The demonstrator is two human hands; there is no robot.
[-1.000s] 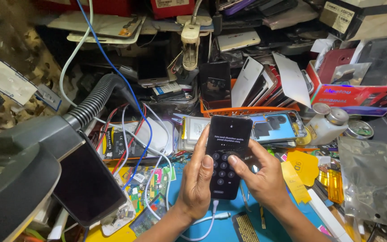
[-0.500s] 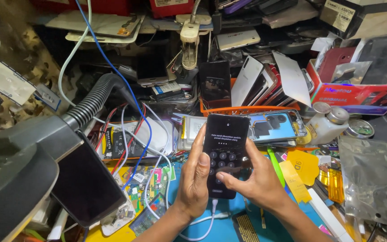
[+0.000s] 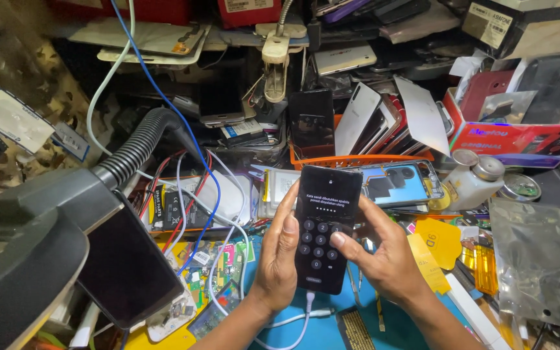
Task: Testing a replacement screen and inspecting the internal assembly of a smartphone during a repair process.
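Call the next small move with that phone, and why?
Probably another keypad tap by the right hand's thumb: the phone shows a lit number pad, the left hand cradles its edge, the right hand supports the other, and a white cable is plugged in below.

A crowded repair surface (image 3: pixel 332 327) covered by a blue mat sits under bright overhead light, backed by dark shelving (image 3: pixel 163 39) stuffed with phone parts, while a grey corrugated hose (image 3: pixel 139 148) curves in from the left, an orange basket (image 3: pixel 364 159) stands behind, and a red cardboard box (image 3: pixel 520 139) fills the right corner.
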